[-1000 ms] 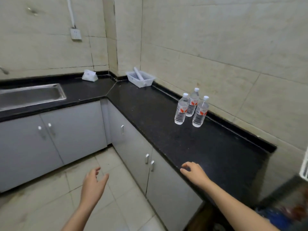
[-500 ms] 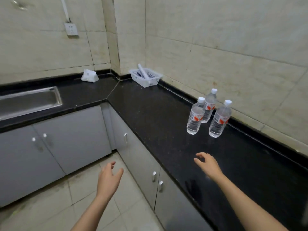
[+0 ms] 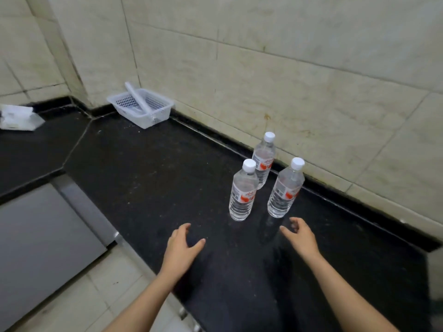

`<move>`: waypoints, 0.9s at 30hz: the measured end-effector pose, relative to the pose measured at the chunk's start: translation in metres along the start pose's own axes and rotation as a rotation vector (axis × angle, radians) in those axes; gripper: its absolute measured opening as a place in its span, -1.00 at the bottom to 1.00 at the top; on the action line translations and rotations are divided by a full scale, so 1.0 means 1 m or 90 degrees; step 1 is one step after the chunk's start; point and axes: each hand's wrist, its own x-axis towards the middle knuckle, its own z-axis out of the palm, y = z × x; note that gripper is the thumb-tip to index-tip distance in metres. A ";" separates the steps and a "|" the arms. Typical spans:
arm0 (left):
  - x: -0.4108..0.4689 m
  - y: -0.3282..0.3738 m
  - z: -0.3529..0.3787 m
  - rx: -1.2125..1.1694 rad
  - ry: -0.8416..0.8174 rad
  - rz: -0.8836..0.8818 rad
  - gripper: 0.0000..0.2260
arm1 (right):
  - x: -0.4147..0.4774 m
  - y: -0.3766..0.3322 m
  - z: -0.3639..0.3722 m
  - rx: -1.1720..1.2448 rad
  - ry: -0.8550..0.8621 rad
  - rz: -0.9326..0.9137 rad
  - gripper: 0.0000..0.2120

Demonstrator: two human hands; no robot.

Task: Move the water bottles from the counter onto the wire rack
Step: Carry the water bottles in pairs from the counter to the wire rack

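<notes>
Both bare forearms reach forward, the left hand point(image 3: 183, 245) spread with fingers loosely parted and the right hand point(image 3: 299, 237) empty too, its fingers apparently slightly curled.

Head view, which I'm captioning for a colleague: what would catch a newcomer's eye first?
Three clear water bottles standing upright, clustered on the black counter near the tiled wall. Just short of them, the left hand and right hand reach in, open and empty. A white basket sits in the corner.
</notes>
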 end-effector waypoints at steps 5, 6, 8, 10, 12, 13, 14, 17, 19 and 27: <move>0.059 0.045 0.032 -0.005 -0.093 0.089 -0.23 | 0.041 -0.027 -0.003 0.108 0.105 0.070 -0.24; 0.067 0.054 0.037 -0.005 -0.103 0.105 -0.19 | 0.047 -0.032 -0.004 0.129 0.110 0.080 -0.19; 0.087 0.070 0.045 -0.009 -0.129 0.137 -0.12 | 0.058 -0.042 -0.003 0.156 0.126 0.095 -0.11; 0.107 0.084 0.052 -0.009 -0.186 0.160 -0.07 | 0.069 -0.051 0.001 0.198 0.148 0.101 -0.10; 0.125 0.092 0.059 -0.021 -0.253 0.169 -0.03 | 0.076 -0.060 0.006 0.234 0.162 0.088 -0.27; 0.133 0.094 0.061 -0.033 -0.285 0.166 -0.03 | 0.080 -0.063 0.009 0.253 0.161 0.075 -0.42; 0.140 0.094 0.063 -0.040 -0.313 0.159 -0.06 | 0.082 -0.067 0.013 0.263 0.159 0.069 -0.55; 0.158 0.093 0.063 -0.035 -0.369 0.161 -0.36 | 0.084 -0.066 0.022 0.276 0.181 0.093 -0.58; 0.167 0.093 0.060 -0.032 -0.403 0.179 -0.43 | 0.080 -0.062 0.026 0.238 0.209 0.116 -0.40; 0.176 0.097 0.049 -0.041 -0.488 0.218 -0.41 | 0.021 -0.047 0.052 0.211 0.275 0.185 -0.20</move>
